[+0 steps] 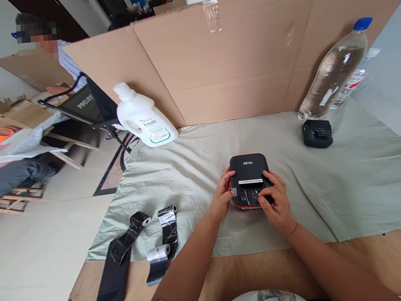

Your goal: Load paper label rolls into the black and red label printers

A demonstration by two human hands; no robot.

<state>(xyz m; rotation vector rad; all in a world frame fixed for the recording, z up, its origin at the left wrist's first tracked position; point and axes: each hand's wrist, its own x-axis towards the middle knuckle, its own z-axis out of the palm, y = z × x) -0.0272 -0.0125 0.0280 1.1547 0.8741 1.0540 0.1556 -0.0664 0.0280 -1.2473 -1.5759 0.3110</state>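
Note:
A small black printer with a red base sits on the pale green cloth in front of me. My left hand grips its left side, thumb on the top edge. My right hand rests on its front right part, fingers curled over the slot area and hiding it. Three paper rolls with black wrapping lie at the left: one, one, and one nearer me.
A white detergent jug stands at the back left, a clear water bottle with a blue cap leans at the back right, a small black device lies below it. A cardboard wall closes the back. Another person sits far left.

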